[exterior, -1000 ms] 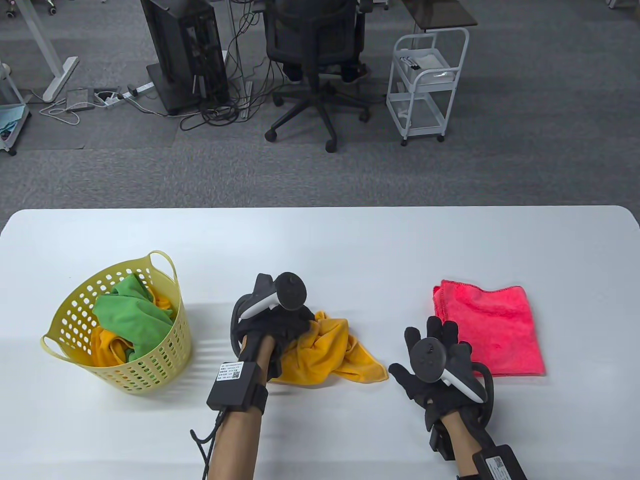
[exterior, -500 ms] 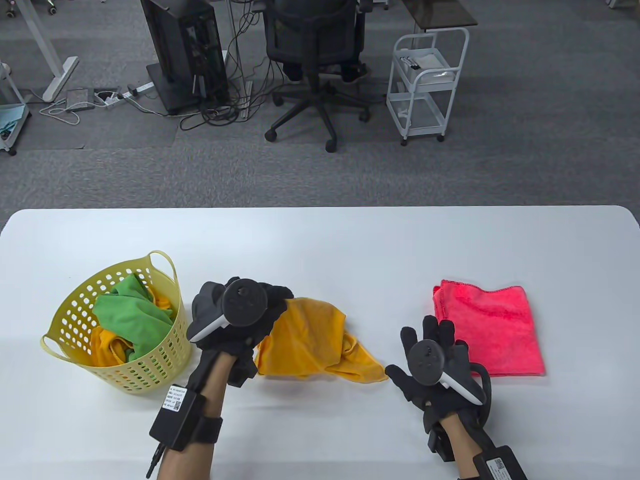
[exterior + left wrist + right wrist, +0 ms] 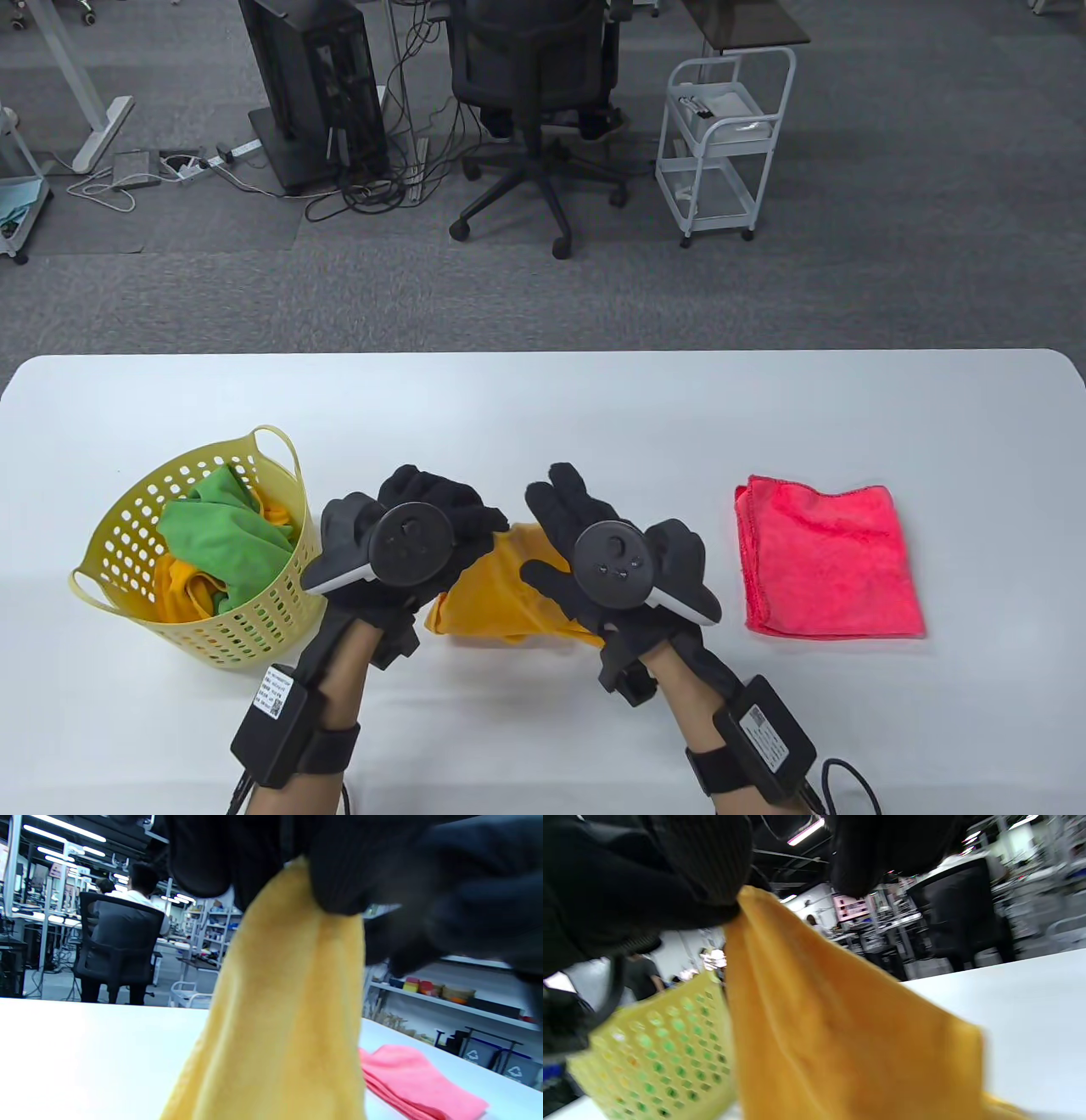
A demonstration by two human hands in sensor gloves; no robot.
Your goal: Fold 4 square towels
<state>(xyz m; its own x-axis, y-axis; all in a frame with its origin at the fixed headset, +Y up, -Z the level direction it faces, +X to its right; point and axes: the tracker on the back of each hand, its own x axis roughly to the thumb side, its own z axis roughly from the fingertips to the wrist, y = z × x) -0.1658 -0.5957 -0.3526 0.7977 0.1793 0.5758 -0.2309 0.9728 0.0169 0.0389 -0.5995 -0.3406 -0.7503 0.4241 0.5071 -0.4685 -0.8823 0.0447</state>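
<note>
Table view: wrist-box labels (image 3: 277, 692) unreadable; hands hold orange towel (image 3: 501, 586).

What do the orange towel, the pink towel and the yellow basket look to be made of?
Orange towel: soft, matte, short-pile cloth, likely microfibre; it drapes limply from the left hand.
Pink towel: same fuzzy, matte cloth, with a stitched hem.
Yellow basket: seemingly smooth moulded plastic, with punched holes and loop handles.

Left hand (image 3: 416, 535) and right hand (image 3: 594, 552) hold orange towel (image 3: 501, 586) above table (image 3: 543, 407).
</note>
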